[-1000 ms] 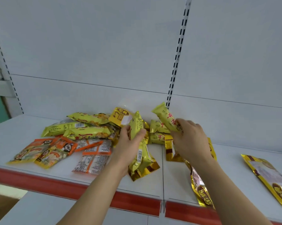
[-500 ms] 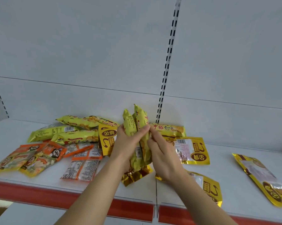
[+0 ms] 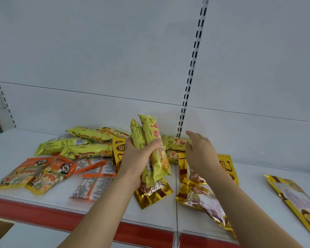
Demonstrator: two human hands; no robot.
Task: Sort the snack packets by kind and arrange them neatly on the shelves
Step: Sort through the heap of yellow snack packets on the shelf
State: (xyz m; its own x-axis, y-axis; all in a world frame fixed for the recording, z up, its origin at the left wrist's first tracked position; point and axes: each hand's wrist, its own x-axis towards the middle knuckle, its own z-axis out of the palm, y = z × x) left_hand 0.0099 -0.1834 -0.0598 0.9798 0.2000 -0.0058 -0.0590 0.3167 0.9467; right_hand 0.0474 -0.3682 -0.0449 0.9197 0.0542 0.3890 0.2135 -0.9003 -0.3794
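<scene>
Red characters 亨裕 stand on the upright yellow-green plastic snack packet (image 3: 155, 140) and on the lying yellow-green packet (image 3: 175, 142) behind it.

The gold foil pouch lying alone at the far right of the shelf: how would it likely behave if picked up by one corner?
The gold foil pouch lies flat and thin, so it probably droops rather than holding stiff. Its glossy film looks slippery, and it seems light for its size.

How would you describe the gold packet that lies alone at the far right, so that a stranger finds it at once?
Start at the white shelf with the red front strip and follow it to its right end. There one gold packet lies flat and apart from the pile, running off the picture's edge. Unlike the other gold packets near the right hand, nothing touches or overlaps it.
</scene>
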